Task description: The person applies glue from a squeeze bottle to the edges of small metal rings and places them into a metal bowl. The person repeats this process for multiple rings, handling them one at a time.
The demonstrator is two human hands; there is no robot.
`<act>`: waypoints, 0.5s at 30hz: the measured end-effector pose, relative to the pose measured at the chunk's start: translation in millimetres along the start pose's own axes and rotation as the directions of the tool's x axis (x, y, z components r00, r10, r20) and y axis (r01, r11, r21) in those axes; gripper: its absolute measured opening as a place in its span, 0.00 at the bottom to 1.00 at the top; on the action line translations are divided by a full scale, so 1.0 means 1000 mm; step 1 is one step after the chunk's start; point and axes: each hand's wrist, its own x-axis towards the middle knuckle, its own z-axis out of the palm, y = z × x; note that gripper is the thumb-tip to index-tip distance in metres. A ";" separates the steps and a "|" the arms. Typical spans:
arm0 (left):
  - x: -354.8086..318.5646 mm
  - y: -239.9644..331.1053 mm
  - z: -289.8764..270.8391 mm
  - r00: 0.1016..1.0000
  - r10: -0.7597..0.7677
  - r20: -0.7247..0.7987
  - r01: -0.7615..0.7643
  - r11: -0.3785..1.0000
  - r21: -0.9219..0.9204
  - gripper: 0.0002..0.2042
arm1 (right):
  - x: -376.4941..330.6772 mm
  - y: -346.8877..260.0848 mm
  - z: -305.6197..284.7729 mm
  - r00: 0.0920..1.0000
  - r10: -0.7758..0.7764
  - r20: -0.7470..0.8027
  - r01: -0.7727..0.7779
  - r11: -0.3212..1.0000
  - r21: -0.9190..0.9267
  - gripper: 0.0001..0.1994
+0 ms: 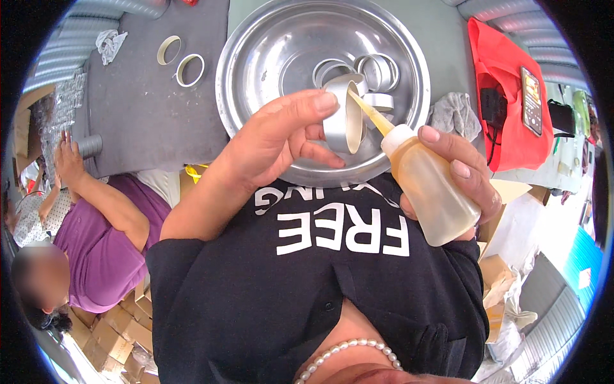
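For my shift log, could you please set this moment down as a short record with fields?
Left hand: holds a silver ring upright over the steel bowl.
Right hand: wrapped around a squeeze bottle of amber liquid, nozzle tip inside the ring.
In the bowl: more silver rings.
On the grey mat: two pale rings.
Nearby: a person in purple, a red bag with a phone.

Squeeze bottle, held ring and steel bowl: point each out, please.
squeeze bottle [433,192], head view, on its amber body.
held ring [340,118], head view, on its outer metal wall.
steel bowl [268,57], head view, on bare inner wall.
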 end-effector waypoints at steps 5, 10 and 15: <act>0.001 -0.004 0.002 0.956 0.295 0.001 -0.285 0.921 0.266 0.30 | -0.001 0.003 0.001 0.996 -0.051 -0.070 0.049 0.999 -0.020 0.30; -0.001 0.006 0.005 0.852 0.502 0.146 -0.486 0.658 0.576 0.32 | -0.004 0.011 -0.001 0.980 -0.095 -0.175 0.086 0.995 -0.059 0.32; -0.002 0.022 0.009 0.672 0.579 0.462 -0.630 0.118 0.768 0.25 | 0.001 0.012 -0.007 0.958 0.132 -0.256 -0.098 0.985 0.140 0.32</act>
